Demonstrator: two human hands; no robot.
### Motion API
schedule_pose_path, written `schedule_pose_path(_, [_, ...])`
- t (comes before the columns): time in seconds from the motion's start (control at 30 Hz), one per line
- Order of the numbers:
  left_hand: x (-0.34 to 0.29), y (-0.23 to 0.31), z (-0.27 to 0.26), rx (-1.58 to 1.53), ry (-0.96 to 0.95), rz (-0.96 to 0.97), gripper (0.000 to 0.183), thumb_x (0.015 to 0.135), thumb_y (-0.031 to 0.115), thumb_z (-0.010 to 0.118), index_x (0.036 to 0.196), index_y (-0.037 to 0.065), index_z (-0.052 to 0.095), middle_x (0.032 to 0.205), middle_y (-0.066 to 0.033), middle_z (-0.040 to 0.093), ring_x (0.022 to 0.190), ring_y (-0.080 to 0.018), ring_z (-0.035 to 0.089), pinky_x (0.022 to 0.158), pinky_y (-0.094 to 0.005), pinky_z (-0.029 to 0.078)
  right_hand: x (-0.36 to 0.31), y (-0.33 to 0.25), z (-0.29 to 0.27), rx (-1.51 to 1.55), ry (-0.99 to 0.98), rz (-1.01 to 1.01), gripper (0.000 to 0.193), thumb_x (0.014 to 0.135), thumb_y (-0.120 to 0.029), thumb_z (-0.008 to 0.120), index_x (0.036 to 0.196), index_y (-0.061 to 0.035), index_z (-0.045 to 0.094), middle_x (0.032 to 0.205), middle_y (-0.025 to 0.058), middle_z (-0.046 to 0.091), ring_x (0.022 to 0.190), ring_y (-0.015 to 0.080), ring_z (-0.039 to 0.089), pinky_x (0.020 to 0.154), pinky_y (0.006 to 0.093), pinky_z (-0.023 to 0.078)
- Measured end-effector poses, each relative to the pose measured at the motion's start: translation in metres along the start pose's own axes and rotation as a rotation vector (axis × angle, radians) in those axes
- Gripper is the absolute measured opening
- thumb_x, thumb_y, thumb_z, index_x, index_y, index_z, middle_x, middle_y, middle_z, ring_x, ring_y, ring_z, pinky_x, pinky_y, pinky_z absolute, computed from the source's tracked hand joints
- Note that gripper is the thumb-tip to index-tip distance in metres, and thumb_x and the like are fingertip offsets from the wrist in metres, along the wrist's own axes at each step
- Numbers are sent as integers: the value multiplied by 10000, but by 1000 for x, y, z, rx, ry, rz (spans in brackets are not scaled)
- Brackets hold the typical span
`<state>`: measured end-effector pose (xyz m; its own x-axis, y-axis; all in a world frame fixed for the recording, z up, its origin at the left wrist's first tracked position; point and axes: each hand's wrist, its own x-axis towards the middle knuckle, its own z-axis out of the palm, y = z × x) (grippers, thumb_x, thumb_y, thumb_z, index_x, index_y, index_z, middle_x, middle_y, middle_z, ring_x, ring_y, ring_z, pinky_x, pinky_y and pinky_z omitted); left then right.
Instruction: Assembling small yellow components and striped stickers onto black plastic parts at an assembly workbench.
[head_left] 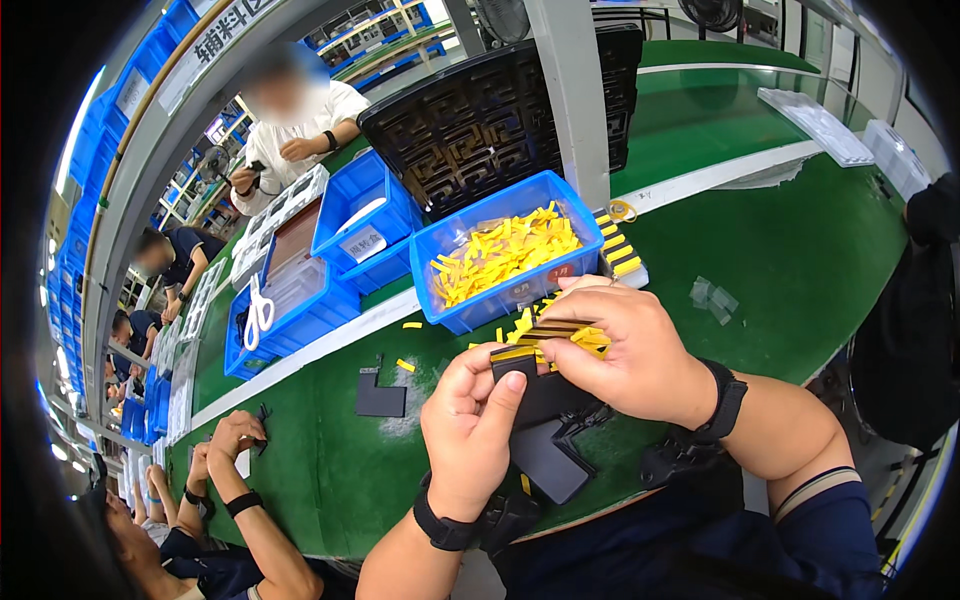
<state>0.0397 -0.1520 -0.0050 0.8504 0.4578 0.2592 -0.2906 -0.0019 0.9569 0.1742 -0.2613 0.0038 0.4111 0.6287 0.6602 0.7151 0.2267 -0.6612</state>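
Observation:
My left hand [462, 430] is closed around a small black plastic part [513, 362], thumb on its face, with a yellow strip along its upper edge. Just beside it, my right hand [640, 350] pinches a black-and-yellow striped strip [560, 327] between thumb and fingers, close against the part. Loose yellow pieces [522, 322] lie behind my hands, partly covered by them. Below my hands, several flat black parts [552, 462] lie at the table's near edge. An L-shaped black part [382, 396] rests to the left, with a yellow strip [405, 365] near it.
Beyond my hands stands a blue bin [455, 322] of yellow strips, with a striped stack [622, 258] beside it. Farther left are blue boxes [300, 325] and white scissors [259, 314]. Black trays [480, 120] lean behind. A co-worker's hands [235, 435] work at the left of the green table [330, 470].

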Motion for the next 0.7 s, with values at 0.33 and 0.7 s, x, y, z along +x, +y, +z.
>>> schedule_pose_path(0.33, [-4,-1,6,561,159,131,215,832,52,624,1032,-9,572,832,-101,682,750,-101,645,668,-228,491,-2,-6,0,-136,-112,-222,121,676,-68,657,720,-24,553,679,97,532,698,286,533,636,386,425])
schedule_pose_path(0.7, [2,0,-6,5,123,-104,128,916,29,451,996,-34,528,832,-115,647,758,-154,650,685,-247,516,3,-7,-9,0,-59,189,340,753,-34,624,1092,-15,609,729,104,593,683,215,604,632,322,481])
